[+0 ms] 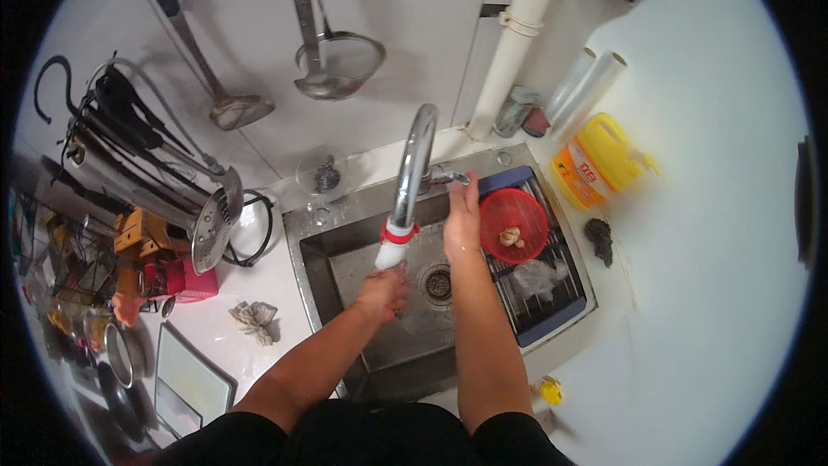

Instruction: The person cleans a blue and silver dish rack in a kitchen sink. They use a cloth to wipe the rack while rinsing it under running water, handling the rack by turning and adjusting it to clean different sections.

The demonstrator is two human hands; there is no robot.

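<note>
My left hand [383, 294] is in the steel sink [369, 349], just under the white and red nozzle of the tall chrome faucet [407, 188]; whether it holds anything I cannot tell. My right hand [462, 217] reaches up to the faucet's lever handle [447, 177], with its fingertips at the lever's end. Beside that hand, a red plastic bowl [532, 233] with pale pieces of food [511, 237] in it stands on a rack [550, 333] with a blue-grey frame, over the sink's right side. A crumpled clear plastic bag [540, 279] lies on the rack below the bowl.
A yellow detergent jug [592, 165] and a dark scouring pad [599, 241] are on the right. On the left counter lie a crumpled cloth [255, 322] and cutting board [194, 375], near hanging utensils [213, 230]. A bowl with a steel scrubber [326, 176] sits behind the sink.
</note>
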